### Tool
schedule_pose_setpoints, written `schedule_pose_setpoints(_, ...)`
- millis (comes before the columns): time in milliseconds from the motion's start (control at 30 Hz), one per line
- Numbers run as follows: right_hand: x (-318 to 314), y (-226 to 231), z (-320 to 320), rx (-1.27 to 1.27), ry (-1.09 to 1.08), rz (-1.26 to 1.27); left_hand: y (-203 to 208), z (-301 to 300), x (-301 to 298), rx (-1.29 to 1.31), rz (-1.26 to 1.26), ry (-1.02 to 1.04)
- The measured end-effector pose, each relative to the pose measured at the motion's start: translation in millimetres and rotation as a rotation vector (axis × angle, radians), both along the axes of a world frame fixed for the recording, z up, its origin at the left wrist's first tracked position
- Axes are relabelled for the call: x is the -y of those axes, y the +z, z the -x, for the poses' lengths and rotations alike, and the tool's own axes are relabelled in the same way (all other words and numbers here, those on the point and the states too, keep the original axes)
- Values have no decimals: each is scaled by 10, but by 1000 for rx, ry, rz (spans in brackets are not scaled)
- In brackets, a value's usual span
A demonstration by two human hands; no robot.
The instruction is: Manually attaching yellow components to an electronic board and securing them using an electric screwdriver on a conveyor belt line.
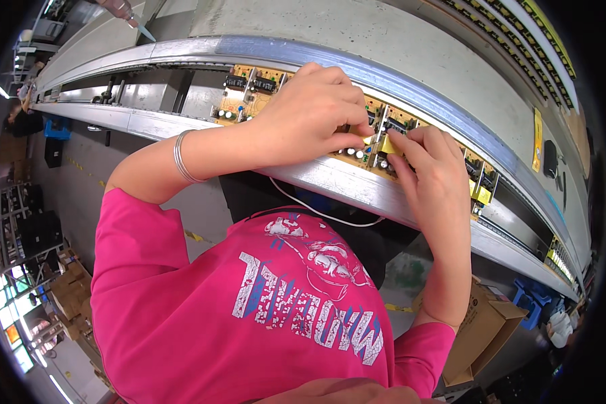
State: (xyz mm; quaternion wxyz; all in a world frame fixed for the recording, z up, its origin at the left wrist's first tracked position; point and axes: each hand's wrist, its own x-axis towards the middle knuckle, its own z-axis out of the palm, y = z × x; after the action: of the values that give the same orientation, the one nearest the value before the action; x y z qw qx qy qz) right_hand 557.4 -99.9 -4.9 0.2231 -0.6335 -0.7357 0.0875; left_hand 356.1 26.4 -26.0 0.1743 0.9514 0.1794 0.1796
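Both hands over a row of circuit boards (254, 106); the boards tan, joined end to end, lying between 2 silver rails, the near rail (357, 187) and the far rail (269, 48); dark blocks, upright metal plates and small white-topped cylinders stand on them.

Left hand (320, 111): comes in across the boards from the left, 2 bangles (180, 158) at the wrist; thumb and index finger brought close together, tips down at a board; a bit of yellow (367, 140) shows at the tips; cannot tell whether it is gripped.

Right hand (438, 165): just beside the left, knuckles up; thumb and index slightly parted, tips at a yellow block (388, 145) on the boards, near the middle of the row; contact likely, firm hold cannot be told; other fingers curled.

Further right along the row, another yellow block (480, 194), clear of both hands.

Surroundings: pale tabletop (357, 23) past the far rail; yellow strip (537, 138) and small black object (551, 156) on it at right; white cable (316, 215) looping below the near rail; open cardboard box (481, 330) low at right; another person (25, 121), small, far left.
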Motion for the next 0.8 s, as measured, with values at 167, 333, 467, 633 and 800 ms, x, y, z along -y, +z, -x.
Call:
schedule_pose_setpoints(167,-27,192,-296,-58,-7,-38,96,-21,-34,-30,-90,-117)
schedule_pose_setpoints(333,-417,549,-1311,70,-221,-428,448,-223,-226,71,-188,-113)
schedule_pose_setpoints(467,-798,557,-2624,128,-531,-567,800,-819,-810,445,-354,-10)
schedule_pose_setpoints(633,-1199,522,-3468,35,-492,-297,959,-1440,-1742,496,-574,227)
schedule_pose_setpoints(800,-1253,744,-3579,196,-596,-294,1156,-1671,-2149,136,-308,388)
